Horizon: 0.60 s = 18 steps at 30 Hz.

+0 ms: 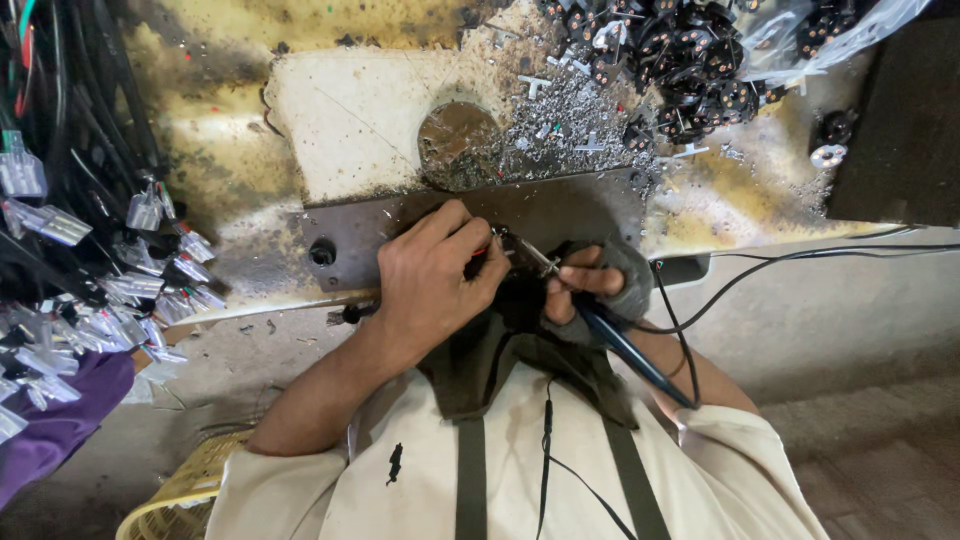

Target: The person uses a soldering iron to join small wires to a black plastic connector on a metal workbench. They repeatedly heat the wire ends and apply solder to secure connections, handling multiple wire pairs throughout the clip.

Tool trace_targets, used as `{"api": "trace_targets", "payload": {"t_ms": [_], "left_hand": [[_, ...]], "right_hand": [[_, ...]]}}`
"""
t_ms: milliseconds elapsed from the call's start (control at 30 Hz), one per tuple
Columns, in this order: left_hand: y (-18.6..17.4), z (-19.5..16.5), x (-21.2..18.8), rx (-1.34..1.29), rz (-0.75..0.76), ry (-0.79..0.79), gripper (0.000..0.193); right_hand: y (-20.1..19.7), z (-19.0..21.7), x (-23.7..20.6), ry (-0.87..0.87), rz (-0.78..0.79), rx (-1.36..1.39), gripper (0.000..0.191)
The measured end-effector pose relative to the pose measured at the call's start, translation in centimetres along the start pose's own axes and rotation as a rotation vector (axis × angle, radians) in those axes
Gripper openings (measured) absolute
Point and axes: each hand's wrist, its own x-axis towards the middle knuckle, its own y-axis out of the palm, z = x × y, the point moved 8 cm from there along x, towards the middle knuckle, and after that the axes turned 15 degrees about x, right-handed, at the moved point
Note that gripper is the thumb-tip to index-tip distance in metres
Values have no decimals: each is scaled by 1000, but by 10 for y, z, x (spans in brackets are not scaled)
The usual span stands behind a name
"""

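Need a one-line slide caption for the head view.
Left hand pinches a small part while right hand applies a soldering iron over a metal plate.

The person wears a cream short-sleeved shirt (520, 470) with a small dark mark on the chest, and both forearms are bare below the sleeves. Two dark olive straps (470, 480) run down the front of it, joining a dark bib-like panel (500, 365) near the collar. The left hand (435, 280) is bare, while the right hand (600, 285) wears a grey fingerless glove (632, 280) that leaves the fingertips uncovered
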Motion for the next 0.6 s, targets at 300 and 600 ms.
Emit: {"api": "trace_targets", "payload": {"t_ms": [300, 600], "left_hand": [[3, 2, 0, 16, 38, 1, 18], [2, 3, 1, 21, 76, -6, 18]], "right_hand": [[-7, -12, -15, 65, -33, 123, 21], [-1, -26, -29, 280, 179, 139, 22]]}}
